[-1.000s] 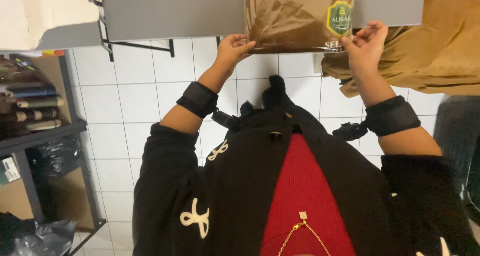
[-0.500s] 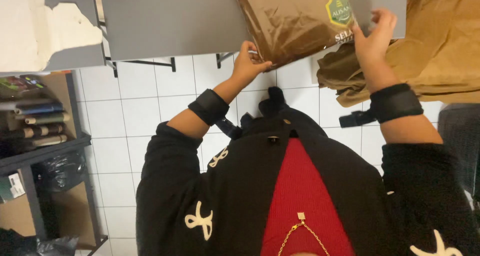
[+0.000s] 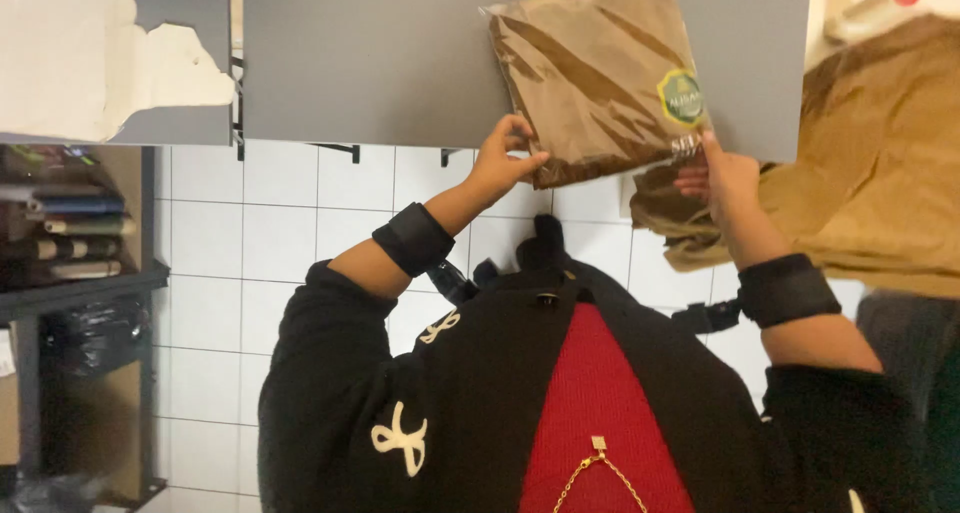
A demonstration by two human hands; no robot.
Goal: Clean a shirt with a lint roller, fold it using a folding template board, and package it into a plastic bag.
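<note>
Head view: a flat clear plastic packet (image 3: 600,78) with a folded brown garment sealed inside lies on the grey table (image 3: 380,58), its lower end hanging over the table's near edge, close to the right-hand corner. Both hands grip that overhanging end, which is probably why it sits half off the edge: the fingers can get under it there. The left hand (image 3: 503,161) pinches the packet's lower left corner between thumb and curled fingers. The right hand (image 3: 722,176) holds the lower right corner with the thumb on top, just under a round green and gold sticker (image 3: 681,97); its fingers go beneath the plastic, so how far they close cannot be seen. The packet is tilted, its top leaning toward the table's middle.

Just beside the right hand, off the table's right edge, a loose heap of brown cloth (image 3: 870,173) hangs down (the same colour as the packed piece). Both wrists wear black bands (image 3: 413,239). A shelf rack (image 3: 70,273) stands at the left over the white tiled floor (image 3: 260,243).
</note>
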